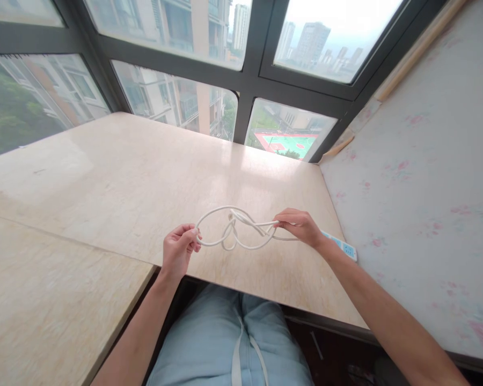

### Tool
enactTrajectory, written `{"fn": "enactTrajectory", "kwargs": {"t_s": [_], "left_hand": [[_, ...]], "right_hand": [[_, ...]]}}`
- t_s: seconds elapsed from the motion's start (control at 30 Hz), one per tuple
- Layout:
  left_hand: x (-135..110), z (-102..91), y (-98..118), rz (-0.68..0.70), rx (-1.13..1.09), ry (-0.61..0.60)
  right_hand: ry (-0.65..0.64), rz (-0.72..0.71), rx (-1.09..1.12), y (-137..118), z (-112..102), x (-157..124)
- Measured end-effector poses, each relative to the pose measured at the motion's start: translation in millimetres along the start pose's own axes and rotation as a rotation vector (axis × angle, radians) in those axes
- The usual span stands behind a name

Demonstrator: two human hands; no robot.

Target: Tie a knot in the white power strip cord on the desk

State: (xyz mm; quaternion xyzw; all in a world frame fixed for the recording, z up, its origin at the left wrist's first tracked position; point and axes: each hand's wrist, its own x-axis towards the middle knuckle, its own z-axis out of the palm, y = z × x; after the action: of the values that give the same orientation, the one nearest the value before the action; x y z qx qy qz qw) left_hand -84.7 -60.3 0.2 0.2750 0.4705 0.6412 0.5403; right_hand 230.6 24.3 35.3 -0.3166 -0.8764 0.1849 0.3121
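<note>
A white cable (235, 230) hangs in loops between my two hands, just above the beige stone sill (145, 177). My left hand (179, 249) is closed on the left end of the loops. My right hand (300, 225) pinches the right end, fingers pressed together. The loops cross near the middle in a loose knot. A white power strip (342, 246) with blue sockets lies on the sill just behind my right wrist, partly hidden by it.
Large dark-framed windows (249, 80) close off the far side of the sill. A wall with pale floral paper (426, 187) stands on the right. My legs in light blue trousers (229, 343) are below the sill's near edge.
</note>
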Motion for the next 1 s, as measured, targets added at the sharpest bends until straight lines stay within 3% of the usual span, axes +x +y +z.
{"fn": "enactTrajectory", "kwargs": {"t_s": [0.17, 0.23, 0.3, 0.43, 0.5, 0.6, 0.7, 0.87, 1.0], "left_hand": [[-10, -16.5, -15, -0.177, -0.052, -0.099], [-11, -19.7, -15, -0.237, -0.010, -0.139], [-7, -21.2, -8, -0.243, 0.079, -0.105], [11, -10.6, 16, -0.026, 0.346, 0.052], [21, 5.1, 29, 0.122, 0.504, 0.011], [41, 38.7, 37, 0.291, 0.749, -0.228], [67, 72.6, 29, 0.296, 0.890, -0.601], [101, 102.6, 8, -0.044, 1.006, -1.092], [103, 105.0, 5, -0.189, 0.928, -1.196]], "right_hand": [[0.003, -0.010, 0.024, 1, 19, -6], [0.029, 0.014, 0.035, 1, 27, -8], [0.056, 0.027, 0.033, 2, 34, -12], [0.121, 0.029, 0.031, 2, 46, -19], [0.150, 0.032, 0.028, 1, 51, -21], [0.179, 0.041, 0.020, 0, 54, -21], [0.170, 0.045, 0.019, -2, 53, -21], [0.100, 0.047, -0.017, 5, 37, -30], [0.091, 0.134, -0.134, 39, 7, -43]]}}
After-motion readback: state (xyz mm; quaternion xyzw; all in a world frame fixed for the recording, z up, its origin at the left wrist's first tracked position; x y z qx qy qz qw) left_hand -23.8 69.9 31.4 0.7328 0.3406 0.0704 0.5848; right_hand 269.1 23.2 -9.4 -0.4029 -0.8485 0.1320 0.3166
